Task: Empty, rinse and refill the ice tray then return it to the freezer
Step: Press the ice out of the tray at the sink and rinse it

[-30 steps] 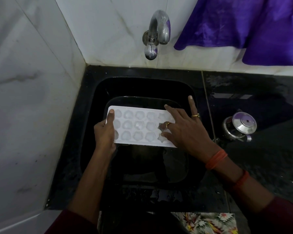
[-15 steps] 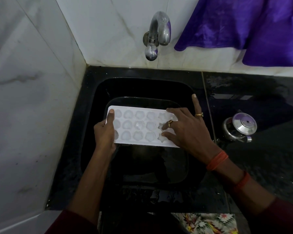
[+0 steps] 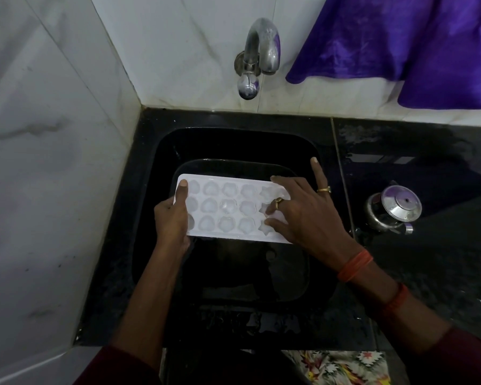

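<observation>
A white ice tray (image 3: 228,208) with shaped cells lies level over the black sink (image 3: 161,168), above a dark basin. Most cells hold ice; some cells at the right end look empty. My left hand (image 3: 172,220) grips the tray's left end, thumb on top. My right hand (image 3: 303,212) lies over the tray's right end, its fingertips curled down into the cells there and its index finger stretched out past the far edge. The steel tap (image 3: 257,56) on the wall above runs no water.
White marble tiles form the corner wall at the left and back. A purple cloth (image 3: 400,43) hangs at the upper right. A small steel pot with a lid (image 3: 395,209) stands on the wet black counter (image 3: 428,162) right of the sink.
My right hand's fingers have shifted slightly over the tray's right-end cells. The tray and my left hand have stayed where they were.
</observation>
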Demonstrator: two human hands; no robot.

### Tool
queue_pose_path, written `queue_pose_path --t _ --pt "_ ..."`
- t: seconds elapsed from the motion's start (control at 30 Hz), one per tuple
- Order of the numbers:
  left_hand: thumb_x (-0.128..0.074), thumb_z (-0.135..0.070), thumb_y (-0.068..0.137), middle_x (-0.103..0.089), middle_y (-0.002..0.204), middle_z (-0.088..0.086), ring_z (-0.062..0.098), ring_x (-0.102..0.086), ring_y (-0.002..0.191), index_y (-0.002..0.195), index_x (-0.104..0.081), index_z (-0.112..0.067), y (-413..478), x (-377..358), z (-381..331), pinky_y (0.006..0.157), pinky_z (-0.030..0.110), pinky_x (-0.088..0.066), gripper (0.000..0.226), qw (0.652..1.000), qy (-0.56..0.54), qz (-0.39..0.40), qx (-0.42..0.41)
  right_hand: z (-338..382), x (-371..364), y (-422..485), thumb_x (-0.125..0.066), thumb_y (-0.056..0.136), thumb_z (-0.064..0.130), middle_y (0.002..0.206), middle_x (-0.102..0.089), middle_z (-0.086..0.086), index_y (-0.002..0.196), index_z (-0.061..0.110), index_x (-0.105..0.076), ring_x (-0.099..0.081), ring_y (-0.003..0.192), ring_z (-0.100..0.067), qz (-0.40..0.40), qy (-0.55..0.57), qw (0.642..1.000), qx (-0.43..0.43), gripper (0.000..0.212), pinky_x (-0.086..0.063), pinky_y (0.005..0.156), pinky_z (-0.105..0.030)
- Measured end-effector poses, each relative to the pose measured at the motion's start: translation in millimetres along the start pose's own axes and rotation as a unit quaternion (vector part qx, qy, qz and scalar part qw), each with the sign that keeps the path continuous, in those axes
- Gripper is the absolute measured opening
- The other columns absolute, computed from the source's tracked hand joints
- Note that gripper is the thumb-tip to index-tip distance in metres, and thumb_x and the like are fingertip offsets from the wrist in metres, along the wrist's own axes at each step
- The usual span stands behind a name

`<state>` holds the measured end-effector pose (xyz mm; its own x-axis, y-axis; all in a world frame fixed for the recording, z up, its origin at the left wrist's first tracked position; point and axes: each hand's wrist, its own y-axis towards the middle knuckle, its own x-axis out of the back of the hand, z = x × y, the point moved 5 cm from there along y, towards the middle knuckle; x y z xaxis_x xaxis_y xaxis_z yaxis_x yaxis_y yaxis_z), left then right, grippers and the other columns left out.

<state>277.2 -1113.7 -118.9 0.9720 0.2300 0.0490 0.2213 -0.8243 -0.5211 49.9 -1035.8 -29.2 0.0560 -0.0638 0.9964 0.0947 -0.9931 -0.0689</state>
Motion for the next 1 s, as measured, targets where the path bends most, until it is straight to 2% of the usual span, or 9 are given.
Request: queue_pose_path --t 0.17,0.3,0.4,0.47,0.53,0.63,0.77,0.9,1.0 --pt "-0.066 -0.049 0.092 -0.073 0.083 0.000 0.023 -0.073 0.082 0.079 -0.068 -0.014 1 1 -1 0.073 0.040 -0.062 0.037 1.000 -0.002 0.000 0.001 3 -3 0 -0.050 0.096 0.046 0.155 -0.040 -0.002 0.106 0.035 -0.075 -0.040 0.140 -0.019 0.014 -0.011 1.000 0.017 0.030 0.018 0.119 -0.054" --pt "-0.066 -0.047 0.093 -0.070 0.073 -0.004 0.015 -0.069 0.067 0.074 -0.065 -0.014 0 0 -3 0.059 0.030 -0.061 0.039 1.000 -0.001 -0.006 -0.010 3 2 -1 -0.066 0.088 0.045 0.144 -0.054 -0.002 0.096 0.031 -0.079 -0.051 0.131 -0.020 -0.026 0.023 0.999 0.016 0.021 0.008 0.122 -0.055" --pt "-0.065 -0.046 0.094 -0.071 0.075 -0.002 0.017 -0.070 0.070 0.075 -0.065 -0.014 -1 -1 -2 0.067 0.035 -0.061 0.038 1.000 -0.004 -0.003 -0.010 1 5 -2 -0.077 0.079 0.044 0.136 -0.061 -0.003 0.089 0.028 -0.079 -0.058 0.124 -0.022 -0.049 0.051 0.997 0.007 0.019 0.000 0.122 -0.057" --pt "-0.065 -0.046 0.094 -0.072 0.070 -0.005 0.014 -0.071 0.066 0.074 -0.066 -0.014 -2 -1 -2 0.065 0.034 -0.060 0.038 1.000 -0.002 0.000 -0.014 0 5 -2 -0.078 0.077 0.047 0.137 -0.060 -0.003 0.092 0.028 -0.077 -0.059 0.121 -0.021 -0.054 0.060 0.997 -0.001 0.023 -0.004 0.122 -0.059" --pt "-0.066 -0.046 0.094 -0.072 0.070 -0.005 0.015 -0.072 0.069 0.074 -0.067 -0.014 -2 -2 -3 0.068 0.037 -0.061 0.038 1.000 0.001 0.006 -0.018 -2 4 -2 -0.072 0.083 0.049 0.137 -0.059 -0.002 0.100 0.029 -0.074 -0.060 0.120 -0.020 -0.069 0.074 0.995 -0.009 0.026 -0.005 0.122 -0.058" --pt "-0.066 -0.045 0.094 -0.072 0.080 0.002 0.026 -0.072 0.082 0.074 -0.067 -0.012 -3 -2 -5 0.081 0.049 -0.061 0.039 1.000 0.000 0.008 -0.017 -4 2 -1 -0.062 0.091 0.049 0.137 -0.058 -0.001 0.110 0.029 -0.071 -0.060 0.119 -0.018 -0.094 0.085 0.992 -0.024 0.029 -0.003 0.123 -0.056" --pt "-0.066 -0.046 0.094 -0.073 0.082 0.003 0.029 -0.073 0.087 0.075 -0.067 -0.012 -4 -1 -4 0.084 0.052 -0.060 0.039 1.000 0.007 0.007 -0.017 -4 -4 5 -0.057 0.094 0.048 0.142 -0.054 -0.002 0.120 0.027 -0.070 -0.054 0.127 -0.019 -0.068 0.070 0.994 -0.044 0.035 0.005 0.124 -0.053" --pt "-0.066 -0.046 0.093 -0.073 0.084 0.004 0.033 -0.073 0.092 0.077 -0.067 -0.011 -3 -2 -3 0.083 0.053 -0.060 0.039 1.000 0.003 0.004 -0.014 -2 -8 11 -0.060 0.092 0.044 0.143 -0.053 -0.003 0.112 0.026 -0.073 -0.046 0.134 -0.020 -0.065 0.068 0.994 -0.055 0.030 0.010 0.123 -0.049" --pt "-0.066 -0.046 0.093 -0.073 0.078 0.000 0.025 -0.073 0.080 0.074 -0.067 -0.013 -3 -3 -2 0.080 0.047 -0.062 0.038 1.000 0.005 0.004 -0.012 -3 -8 15 -0.063 0.090 0.042 0.142 -0.053 0.000 0.102 0.025 -0.076 -0.044 0.135 -0.017 -0.078 0.061 0.992 -0.073 0.025 0.009 0.123 -0.049"
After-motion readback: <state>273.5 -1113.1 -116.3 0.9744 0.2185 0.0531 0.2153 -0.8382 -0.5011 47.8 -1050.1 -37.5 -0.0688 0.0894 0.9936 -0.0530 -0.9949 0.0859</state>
